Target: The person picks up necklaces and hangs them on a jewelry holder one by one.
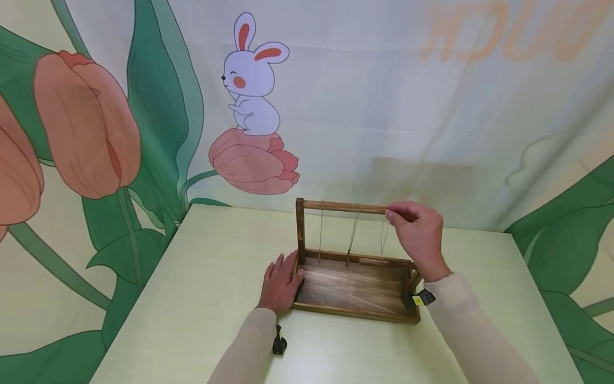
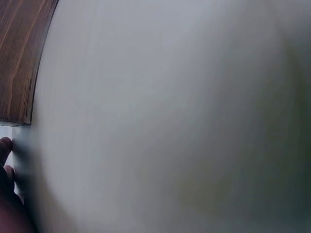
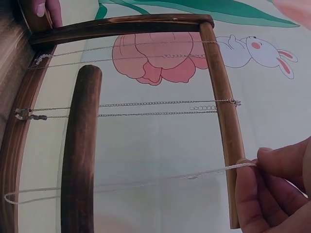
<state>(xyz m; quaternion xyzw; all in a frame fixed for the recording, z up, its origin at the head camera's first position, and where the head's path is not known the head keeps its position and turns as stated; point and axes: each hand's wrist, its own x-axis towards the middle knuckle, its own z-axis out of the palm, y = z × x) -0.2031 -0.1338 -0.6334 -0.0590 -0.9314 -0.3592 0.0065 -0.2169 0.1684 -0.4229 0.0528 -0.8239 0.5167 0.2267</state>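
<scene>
A brown wooden tray (image 1: 352,288) sits on the pale table, with a tall post (image 1: 300,229) at its left and a crossbar (image 1: 345,206) over its back. Two fine silver chains (image 3: 160,102) hang looped over the crossbar. At the bar's right end my right hand (image 1: 419,234) pinches a pale cord loop (image 3: 214,170) between thumb and fingers; the loop drapes down behind a dark round-ended wooden piece (image 3: 80,150). My left hand (image 1: 280,282) rests against the tray's left end, thumb over the rim and fingers fairly straight.
A curtain (image 1: 364,106) printed with a rabbit and tulips hangs behind the table (image 1: 201,298). Black wrist cameras with straps show at both sleeves, the right one (image 1: 417,300) overlapping the tray's right end.
</scene>
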